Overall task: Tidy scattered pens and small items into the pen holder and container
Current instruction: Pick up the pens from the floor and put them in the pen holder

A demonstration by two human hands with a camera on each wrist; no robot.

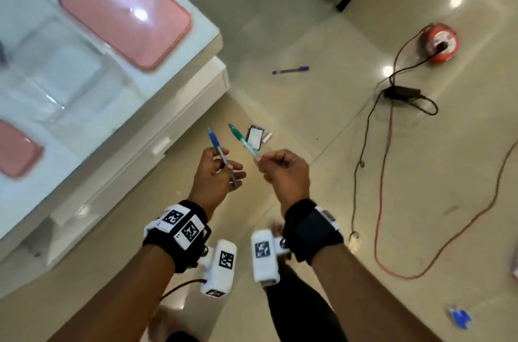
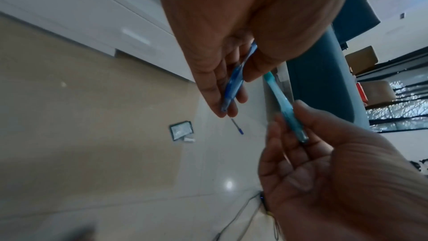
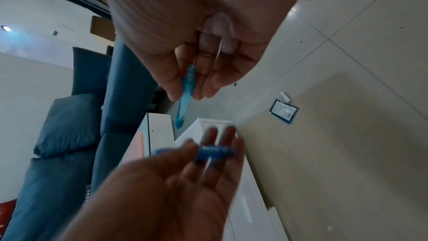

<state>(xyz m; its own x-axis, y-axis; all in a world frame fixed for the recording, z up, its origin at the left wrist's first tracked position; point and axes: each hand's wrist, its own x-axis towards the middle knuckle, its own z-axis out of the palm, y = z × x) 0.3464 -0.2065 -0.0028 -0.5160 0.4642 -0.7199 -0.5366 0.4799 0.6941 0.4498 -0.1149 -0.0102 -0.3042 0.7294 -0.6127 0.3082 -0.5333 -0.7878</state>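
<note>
In the head view the left hand point(image 1: 217, 170) grips a blue pen point(image 1: 220, 154) and the right hand point(image 1: 283, 170) pinches a green pen point(image 1: 244, 141), both held above the floor point(image 1: 322, 123) beside the table point(image 1: 157, 106). So two pens are collected, but I judge the task is early: a purple pen point(image 1: 290, 70), a small packet point(image 1: 255, 136) and a white piece point(image 1: 267, 137) lie on the floor, and none is put away yet. No pen holder is seen; something clear on the table is too blurred to name. In the left wrist view the blue pen point(image 2: 234, 80) lies between fingers and thumb, and the packet point(image 2: 181, 130) is small and unclear. In the right wrist view the green pen point(image 3: 185, 96) hangs from the fingers; the left hand point(image 3: 185, 177) is blurred, and the table top is cut off.
</note>
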